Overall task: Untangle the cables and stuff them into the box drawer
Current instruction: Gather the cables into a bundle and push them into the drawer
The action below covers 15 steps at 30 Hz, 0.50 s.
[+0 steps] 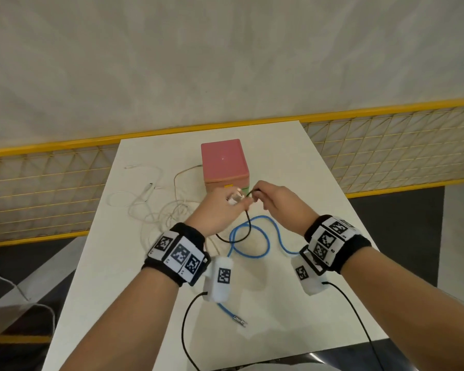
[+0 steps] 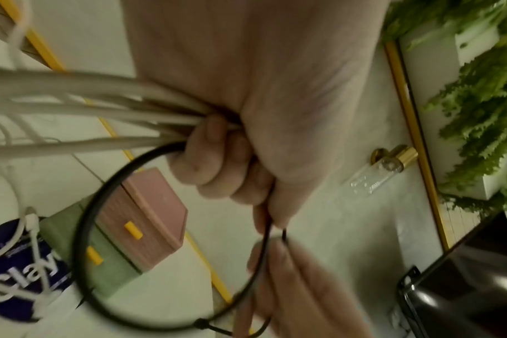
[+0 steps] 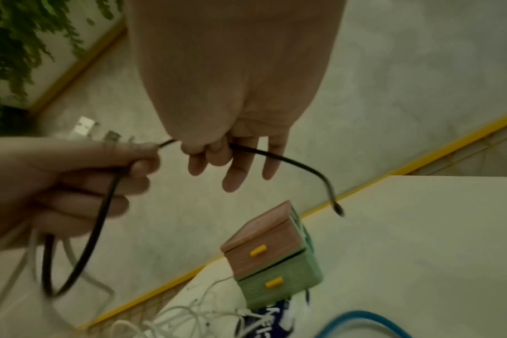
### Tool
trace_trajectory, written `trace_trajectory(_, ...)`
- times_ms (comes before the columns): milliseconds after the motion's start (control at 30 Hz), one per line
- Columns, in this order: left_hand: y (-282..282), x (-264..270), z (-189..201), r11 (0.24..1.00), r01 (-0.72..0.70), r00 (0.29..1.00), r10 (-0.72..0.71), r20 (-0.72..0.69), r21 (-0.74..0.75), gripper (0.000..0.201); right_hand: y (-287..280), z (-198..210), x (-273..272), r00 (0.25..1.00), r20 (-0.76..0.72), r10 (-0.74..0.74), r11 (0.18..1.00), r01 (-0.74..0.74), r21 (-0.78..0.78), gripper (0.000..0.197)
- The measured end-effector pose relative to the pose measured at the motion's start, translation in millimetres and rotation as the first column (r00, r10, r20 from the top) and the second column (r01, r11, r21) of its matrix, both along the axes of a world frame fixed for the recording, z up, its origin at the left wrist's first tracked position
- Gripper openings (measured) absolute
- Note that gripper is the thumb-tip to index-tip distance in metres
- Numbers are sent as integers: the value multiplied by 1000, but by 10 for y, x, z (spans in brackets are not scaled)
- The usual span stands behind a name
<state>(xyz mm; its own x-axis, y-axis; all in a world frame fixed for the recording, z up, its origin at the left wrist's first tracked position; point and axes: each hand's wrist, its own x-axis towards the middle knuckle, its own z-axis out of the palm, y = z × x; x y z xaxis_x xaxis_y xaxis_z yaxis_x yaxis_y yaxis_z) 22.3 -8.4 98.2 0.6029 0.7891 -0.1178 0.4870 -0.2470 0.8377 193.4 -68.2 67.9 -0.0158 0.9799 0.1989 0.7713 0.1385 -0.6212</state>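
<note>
We are in the untangling step, and nothing is in the box yet as far as we can see. Our landmark is the small box (image 1: 224, 164) with a pink top drawer and a green lower drawer; both drawers look closed in the right wrist view. Just in front of the box, our left hand (image 1: 220, 210) is closed around a bundle of white cables (image 2: 73, 107) and also holds a part of the black cable (image 1: 245, 226), which hangs down in a loop towards us. Our right hand (image 1: 276, 199), close beside the left one and also in front of the box, pinches the same black cable near its free end between the thumb and the first fingers, while the other fingers hang straight. More white cable (image 1: 150, 202) lies loose on the table (image 1: 292, 167) to the left of the box, and a blue cable (image 1: 252, 239) lies in curves nearer to us than the box. We think the next move is to pull the black cable free from the white bundle, slowly, so that no knot gets tight. After this, one hand must let go to open a drawer.
</note>
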Motion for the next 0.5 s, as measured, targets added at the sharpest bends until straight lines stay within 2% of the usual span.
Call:
trace_trajectory(67, 87, -80, 112, 982, -178, 981, 173, 93, 54, 24, -48, -59, 95, 999, -17, -40, 997, 39, -66, 19)
trace_trajectory(133, 202, -192, 202, 910, -390, 912, 360, 196, 140, 21, -119, -153, 195, 996, 7, -90, 985, 90, -146, 21)
trace_trajectory(200, 260, -272, 213, 849, -463, 884, 422, 203, 254, 13, -162, -231, 233, 994, 39, -102, 975, 108, -192, 22)
trace_trajectory(233, 238, -280, 211, 855, -425, 905, 391, 168, 297, 18, -163, -239, 221, 994, 51, -95, 975, 104, -198, 22)
trace_trajectory(300, 135, -233, 149, 922, -207, 978, 207, 36, 329, 43, -118, -226, 159, 996, 71, -58, 978, 71, -198, 22)
trace_trajectory(333, 75, -183, 98, 941, -71, 995, 92, -48, 331, 48, -90, -197, 108, 997, 68, -27, 981, 40, -192, 22)
trace_trajectory(367, 23, -125, 27, 942, 36, 993, 2, -114, 333, 42, -62, -173, 58, 998, 55, 17, 985, -7, -175, 22)
trace_trajectory(433, -27, -56, -105, 943, 84, 986, -33, -163, 323, 17, -10, -141, -9, 991, 81, 104, 991, -96, -95, 21)
trace_trajectory(500, 9, -88, -179, 953, 33, 986, 18, -163, 302, 24, 32, -171, 6, 974, 197, 115, 993, -108, -47, 21)
